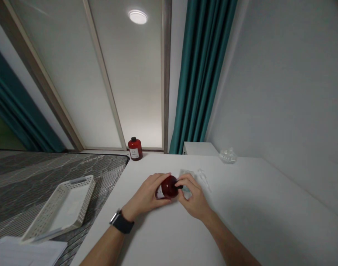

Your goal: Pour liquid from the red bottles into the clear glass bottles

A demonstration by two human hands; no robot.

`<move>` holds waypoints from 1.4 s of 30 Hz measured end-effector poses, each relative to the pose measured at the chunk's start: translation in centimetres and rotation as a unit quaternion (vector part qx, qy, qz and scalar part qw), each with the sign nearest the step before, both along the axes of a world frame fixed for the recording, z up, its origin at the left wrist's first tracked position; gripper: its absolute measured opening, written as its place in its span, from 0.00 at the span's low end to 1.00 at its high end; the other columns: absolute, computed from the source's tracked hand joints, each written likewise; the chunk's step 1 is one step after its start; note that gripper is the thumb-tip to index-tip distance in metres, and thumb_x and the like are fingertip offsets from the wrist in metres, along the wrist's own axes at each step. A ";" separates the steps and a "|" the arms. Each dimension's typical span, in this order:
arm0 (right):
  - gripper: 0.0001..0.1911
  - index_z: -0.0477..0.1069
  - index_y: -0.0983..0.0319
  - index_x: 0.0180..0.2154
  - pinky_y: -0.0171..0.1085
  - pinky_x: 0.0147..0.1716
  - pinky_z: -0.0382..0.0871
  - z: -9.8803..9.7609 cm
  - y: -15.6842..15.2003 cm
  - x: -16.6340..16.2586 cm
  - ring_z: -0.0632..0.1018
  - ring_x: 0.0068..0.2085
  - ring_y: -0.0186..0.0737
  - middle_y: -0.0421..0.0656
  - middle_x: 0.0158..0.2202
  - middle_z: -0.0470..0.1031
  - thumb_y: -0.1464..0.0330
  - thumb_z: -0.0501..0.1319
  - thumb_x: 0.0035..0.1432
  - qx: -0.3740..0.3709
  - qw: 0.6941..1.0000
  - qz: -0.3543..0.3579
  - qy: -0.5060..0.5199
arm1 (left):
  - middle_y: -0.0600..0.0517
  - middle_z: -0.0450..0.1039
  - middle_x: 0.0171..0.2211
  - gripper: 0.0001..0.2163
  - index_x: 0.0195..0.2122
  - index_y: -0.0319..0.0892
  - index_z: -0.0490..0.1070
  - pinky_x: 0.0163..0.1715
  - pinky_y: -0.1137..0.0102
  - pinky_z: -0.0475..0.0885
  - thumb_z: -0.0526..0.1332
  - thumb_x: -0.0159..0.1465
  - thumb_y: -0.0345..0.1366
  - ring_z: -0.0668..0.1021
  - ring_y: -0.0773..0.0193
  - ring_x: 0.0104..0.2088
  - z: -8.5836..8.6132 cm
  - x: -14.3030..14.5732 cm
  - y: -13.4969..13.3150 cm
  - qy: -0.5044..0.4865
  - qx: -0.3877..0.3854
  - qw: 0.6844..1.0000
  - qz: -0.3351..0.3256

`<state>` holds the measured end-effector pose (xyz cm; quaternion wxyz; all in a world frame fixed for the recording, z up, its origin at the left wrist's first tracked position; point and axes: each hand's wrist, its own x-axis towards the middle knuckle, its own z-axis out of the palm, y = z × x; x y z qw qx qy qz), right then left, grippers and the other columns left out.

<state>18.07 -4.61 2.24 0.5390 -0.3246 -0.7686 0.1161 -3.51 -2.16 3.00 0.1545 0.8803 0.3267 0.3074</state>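
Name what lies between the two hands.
A red bottle, in the head view: left hand holding its body, right hand at its black top.

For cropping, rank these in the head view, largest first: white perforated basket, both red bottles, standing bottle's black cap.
1. White perforated basket
2. Held red bottle and standing red bottle: unsure; the held one is nearer and partly covered by the left hand
3. Standing bottle's black cap

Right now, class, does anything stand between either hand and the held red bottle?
Nothing visible does: the left hand grips the red bottle around its body, and the right hand pinches its black cap.
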 end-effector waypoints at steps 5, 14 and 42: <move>0.16 0.69 0.57 0.37 0.43 0.44 0.72 -0.1 0.3 0.3 0.76 0.42 0.43 0.44 0.40 0.73 0.81 0.54 0.51 0.020 0.999 -0.019 0.035 | 0.43 0.70 0.59 0.36 0.66 0.49 0.56 0.57 0.53 0.70 0.71 0.60 0.43 0.74 0.48 0.57 -0.1 -0.1 0.1 -0.007 -0.007 1.000 0.003; 0.16 0.70 0.58 0.47 0.44 0.46 0.73 0.0 0.3 0.2 0.77 0.44 0.44 0.45 0.42 0.74 0.77 0.56 0.60 0.017 0.999 -0.023 0.017 | 0.43 0.67 0.60 0.35 0.65 0.47 0.55 0.60 0.53 0.69 0.69 0.59 0.37 0.73 0.49 0.59 -0.6 -0.2 0.1 -0.071 -0.049 0.996 0.023; 0.13 0.72 0.57 0.48 0.48 0.49 0.73 -4.2 0.6 11.0 0.79 0.46 0.49 0.48 0.45 0.78 0.67 0.60 0.60 -0.132 0.972 -0.174 -0.092 | 0.39 0.65 0.60 0.31 0.62 0.42 0.54 0.61 0.49 0.66 0.66 0.61 0.39 0.72 0.47 0.58 -2.1 0.1 1.5 -0.155 -0.115 0.977 0.094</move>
